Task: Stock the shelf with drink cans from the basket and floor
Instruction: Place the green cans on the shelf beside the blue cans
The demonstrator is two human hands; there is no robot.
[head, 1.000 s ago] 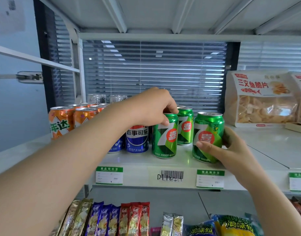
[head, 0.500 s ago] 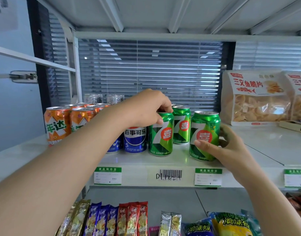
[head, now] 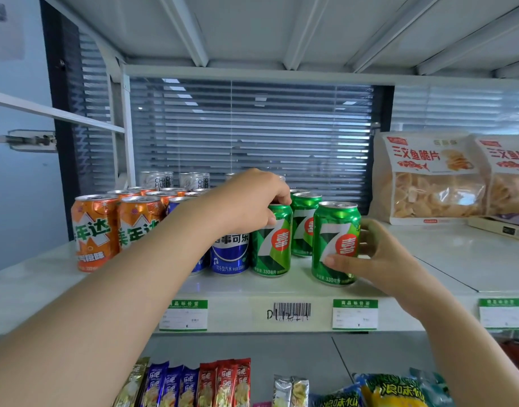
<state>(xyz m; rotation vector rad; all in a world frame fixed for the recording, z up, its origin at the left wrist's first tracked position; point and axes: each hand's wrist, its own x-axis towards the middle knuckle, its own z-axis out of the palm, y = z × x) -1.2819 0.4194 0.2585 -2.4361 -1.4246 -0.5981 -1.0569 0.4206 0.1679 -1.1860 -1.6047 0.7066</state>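
Cans are the whole story here, and most of them already sit on the white shelf point(head: 281, 292), so I'll use the barcode sticker point(head: 292, 311) on its front lip as my anchor. Way left of the sticker is the orange can block point(head: 95, 233), a couple of rows deep, then a blue can point(head: 230, 254) just left of it and up. Directly above the sticker stands one green can point(head: 271, 242), upright, with another green one point(head: 305, 224) tucked behind it. The left hand point(head: 246, 207) comes in over the top of that front can, fingers curled down onto its rim, looks like a top grip. Up and right of the sticker is the loose green can point(head: 336, 243), also upright, standing apart from its neighbour with a clear gap. The right hand point(head: 373, 257) wraps it from the right side, thumb across the front low down, fingers closed around the back. So the gap lies left of that can, and my guess is it just needs sliding left toward the row, staying vertical.
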